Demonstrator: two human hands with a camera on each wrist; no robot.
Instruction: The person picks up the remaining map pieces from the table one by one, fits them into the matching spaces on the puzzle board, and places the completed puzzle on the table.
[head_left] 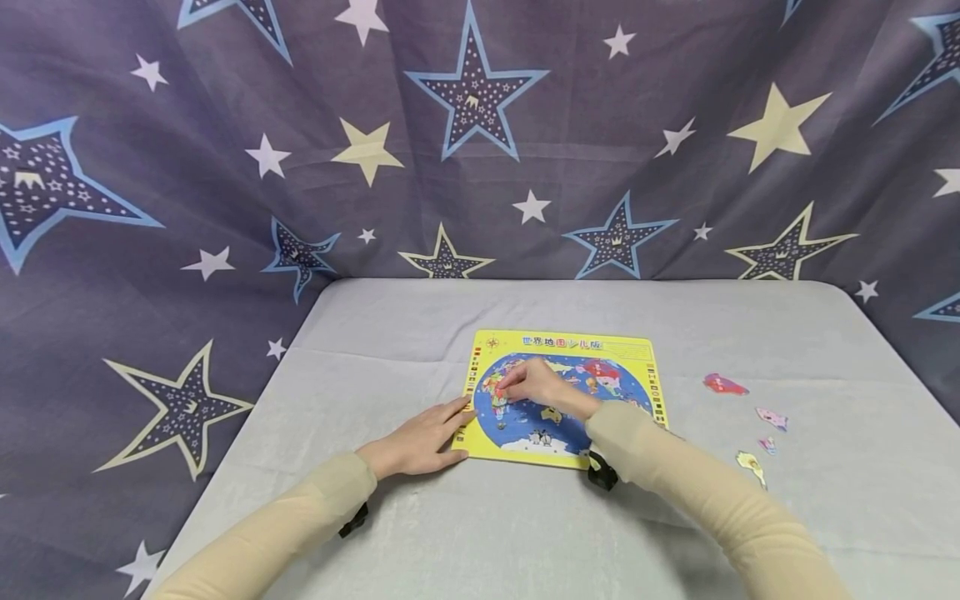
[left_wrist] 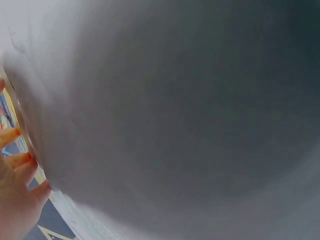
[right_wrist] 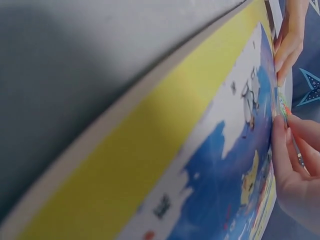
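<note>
A world-map puzzle board (head_left: 495,455) with a yellow border and blue oceans lies flat on the table. My left hand (head_left: 422,438) rests on its left border with fingers spread; the left wrist view catches only that hand's fingers (left_wrist: 19,159) at the edge. Over the left part of the map, my right hand (head_left: 546,386) pinches a thin, multicoloured puzzle piece (right_wrist: 284,106) between thumb and fingers. That piece is close to or touching the board; I cannot tell whether it sits in a recess. The hand and sleeve cover part of the map.
Right of the board lie several loose pieces: a red one (head_left: 725,384), a pink one (head_left: 772,418), a small pink-and-blue one (head_left: 767,446) and a yellowish one (head_left: 751,467). A grey cloth covers the table (head_left: 375,333). Behind it hangs a star-patterned curtain (head_left: 555,225).
</note>
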